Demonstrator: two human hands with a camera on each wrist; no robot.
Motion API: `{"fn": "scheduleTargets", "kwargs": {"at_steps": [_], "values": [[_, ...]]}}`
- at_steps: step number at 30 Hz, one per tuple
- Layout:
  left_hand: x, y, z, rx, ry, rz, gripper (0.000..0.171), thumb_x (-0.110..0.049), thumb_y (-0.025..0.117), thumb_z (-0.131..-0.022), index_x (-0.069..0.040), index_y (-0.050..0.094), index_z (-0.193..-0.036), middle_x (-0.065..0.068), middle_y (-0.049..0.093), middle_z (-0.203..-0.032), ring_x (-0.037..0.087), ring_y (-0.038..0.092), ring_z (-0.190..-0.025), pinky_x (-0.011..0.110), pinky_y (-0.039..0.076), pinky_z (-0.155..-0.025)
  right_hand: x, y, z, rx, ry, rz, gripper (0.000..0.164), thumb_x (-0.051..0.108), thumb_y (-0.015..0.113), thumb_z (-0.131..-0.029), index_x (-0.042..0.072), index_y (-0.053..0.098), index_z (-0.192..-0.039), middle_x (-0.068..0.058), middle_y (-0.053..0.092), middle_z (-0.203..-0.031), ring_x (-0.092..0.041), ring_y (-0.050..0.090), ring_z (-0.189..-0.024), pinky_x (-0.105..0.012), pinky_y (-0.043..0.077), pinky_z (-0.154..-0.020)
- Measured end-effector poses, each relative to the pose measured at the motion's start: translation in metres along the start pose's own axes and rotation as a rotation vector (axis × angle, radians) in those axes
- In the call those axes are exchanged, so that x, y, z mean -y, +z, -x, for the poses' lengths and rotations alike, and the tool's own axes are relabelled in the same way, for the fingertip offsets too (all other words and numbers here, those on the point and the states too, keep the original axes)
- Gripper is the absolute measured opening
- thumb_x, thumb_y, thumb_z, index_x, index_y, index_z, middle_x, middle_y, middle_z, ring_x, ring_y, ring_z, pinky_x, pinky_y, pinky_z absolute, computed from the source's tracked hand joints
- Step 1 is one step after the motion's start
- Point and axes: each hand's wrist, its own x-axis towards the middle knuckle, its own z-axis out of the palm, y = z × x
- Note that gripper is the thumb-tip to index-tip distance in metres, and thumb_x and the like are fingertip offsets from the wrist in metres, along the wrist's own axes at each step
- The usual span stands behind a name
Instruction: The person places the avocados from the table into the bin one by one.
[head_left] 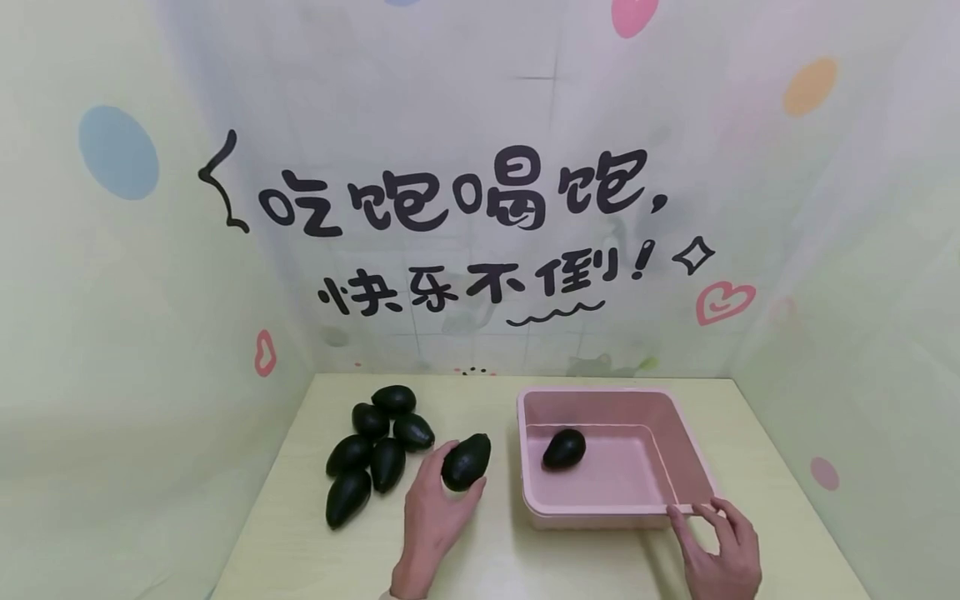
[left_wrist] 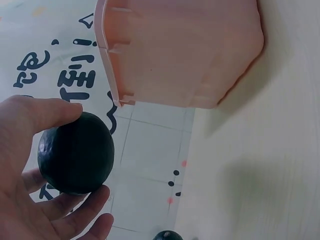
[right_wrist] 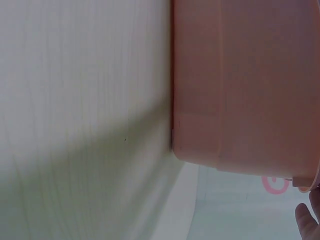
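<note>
My left hand (head_left: 442, 512) holds a dark green avocado (head_left: 467, 462) between thumb and fingers, above the table and left of a pink plastic bin (head_left: 600, 510). In the left wrist view the thumb lies on one side of that avocado (left_wrist: 75, 155) and the fingers on the other. My right hand (head_left: 720, 550) grips the rim of the bin at its front right corner. Just the tips of a few fingers (right_wrist: 306, 222) show in the right wrist view. Inside the bin one avocado (head_left: 564, 450) lies toward the left.
Several more avocados (head_left: 348, 498) lie in a group on the left part of the pale wooden table (head_left: 300, 575). A printed cloth (head_left: 480, 108) with black lettering hangs behind the table and along both sides.
</note>
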Motion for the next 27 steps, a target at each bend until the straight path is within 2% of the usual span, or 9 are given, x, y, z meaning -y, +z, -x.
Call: {"fn": "scheduleTargets", "kwargs": {"at_steps": [9,27], "values": [[-0.009,0.0,0.004,0.029,0.003,-0.007,0.063,-0.032,0.092,-0.081,-0.02,0.066,-0.137,0.003,0.073,-0.126,0.026,0.073,-0.115,0.048,0.059,-0.091,0.007,0.002,-0.002,-0.019,-0.001,-0.009,0.081,0.068,0.079,-0.085,-0.013,0.074,-0.082,-0.037,0.069,-0.096,0.015,0.054,-0.116,-0.003,0.037,-0.1],[-0.013,-0.004,0.004,0.015,0.012,-0.007,0.063,-0.033,0.092,-0.08,-0.022,0.066,-0.137,0.0,0.072,-0.12,0.023,0.073,-0.11,0.046,0.058,-0.088,0.016,0.0,-0.007,-0.043,-0.041,-0.027,0.083,0.068,0.078,-0.085,-0.014,0.073,-0.079,-0.039,0.067,-0.091,0.015,0.054,-0.115,-0.004,0.038,-0.102]]}}
